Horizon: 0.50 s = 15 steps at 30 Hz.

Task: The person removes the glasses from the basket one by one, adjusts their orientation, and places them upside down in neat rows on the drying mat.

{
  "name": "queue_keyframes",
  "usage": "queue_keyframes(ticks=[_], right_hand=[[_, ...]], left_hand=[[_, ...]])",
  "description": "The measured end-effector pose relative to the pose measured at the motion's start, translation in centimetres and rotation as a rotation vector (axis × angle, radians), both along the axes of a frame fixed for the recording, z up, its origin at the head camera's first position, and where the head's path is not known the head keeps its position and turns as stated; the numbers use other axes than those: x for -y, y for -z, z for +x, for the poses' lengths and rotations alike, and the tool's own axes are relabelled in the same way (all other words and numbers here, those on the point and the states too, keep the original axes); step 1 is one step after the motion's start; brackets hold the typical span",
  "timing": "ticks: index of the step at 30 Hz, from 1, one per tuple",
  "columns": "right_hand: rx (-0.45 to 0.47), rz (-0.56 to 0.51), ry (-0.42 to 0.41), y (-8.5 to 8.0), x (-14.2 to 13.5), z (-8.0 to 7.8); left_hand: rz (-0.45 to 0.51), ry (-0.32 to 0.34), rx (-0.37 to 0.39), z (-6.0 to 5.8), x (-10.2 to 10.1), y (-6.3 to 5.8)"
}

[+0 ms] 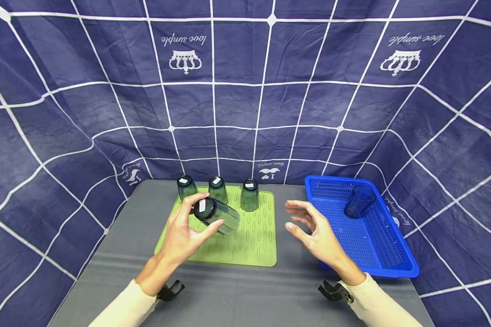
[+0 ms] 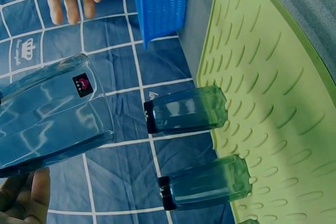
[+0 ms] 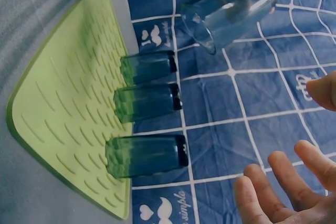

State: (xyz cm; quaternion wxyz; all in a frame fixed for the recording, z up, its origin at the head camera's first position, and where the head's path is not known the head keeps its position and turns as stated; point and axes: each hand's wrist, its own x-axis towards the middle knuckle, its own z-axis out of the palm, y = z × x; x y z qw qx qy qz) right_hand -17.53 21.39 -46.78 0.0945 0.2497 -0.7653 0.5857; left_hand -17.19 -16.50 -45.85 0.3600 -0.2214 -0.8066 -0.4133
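Note:
My left hand (image 1: pixel 182 231) grips a tinted drinking glass (image 1: pixel 225 219) near its dark base, thumb and fingers round it. The glass is tilted over the green drying mat (image 1: pixel 253 252), its mouth pointing right and down; a small label (image 2: pixel 82 85) shows on its side in the left wrist view. Three more glasses stand upside down along the mat's back edge: the left one (image 1: pixel 187 187), the middle one (image 1: pixel 218 190) and the right one (image 1: pixel 249 196). My right hand (image 1: pixel 317 234) hovers between mat and basket with fingers apart and relaxed, holding nothing.
A blue plastic basket (image 1: pixel 393 271) stands on the right of the grey table (image 1: pixel 237 295), with one glass (image 1: pixel 358 202) leaning inside near its back right. Behind and at both sides hangs a blue cloth (image 1: pixel 237 104) with white grid lines.

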Motion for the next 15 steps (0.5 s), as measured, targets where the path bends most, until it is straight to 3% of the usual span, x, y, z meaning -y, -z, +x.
queue_keyframes(ticks=[9, 15], right_hand=[[-0.005, -0.007, 0.043, -0.2, -1.2, -0.3], [-0.022, -0.014, 0.068, -0.3, -1.9, -0.4]], left_hand=[[0.001, -0.031, 0.087, 0.0, 0.7, 0.4], [-0.015, -0.042, 0.086, -0.3, 1.1, 0.7]])
